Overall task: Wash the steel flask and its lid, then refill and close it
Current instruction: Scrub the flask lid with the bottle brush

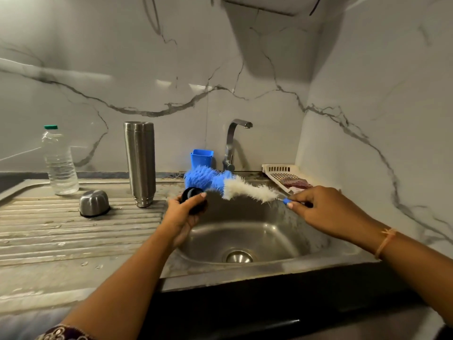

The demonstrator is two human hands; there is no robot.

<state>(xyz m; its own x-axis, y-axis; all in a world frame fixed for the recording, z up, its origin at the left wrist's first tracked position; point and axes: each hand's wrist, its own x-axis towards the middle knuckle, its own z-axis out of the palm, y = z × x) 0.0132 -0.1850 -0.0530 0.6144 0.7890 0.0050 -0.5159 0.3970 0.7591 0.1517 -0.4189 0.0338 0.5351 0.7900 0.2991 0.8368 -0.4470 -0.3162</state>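
Centre frame: my left hand (pixel 182 217) grips lid (pixel 193 196), right hand (pixel 326 209) pinches brush (pixel 232 186) handle. Lid-washing stage, I judge. Flask (pixel 140 163) stands left on worktop; refill, closing remain.

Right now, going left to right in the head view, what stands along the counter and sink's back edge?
Plastic water bottle, steel cap, steel flask, blue tub, tap, white slotted tray. Left out: the brush and black lid, which overlap these.
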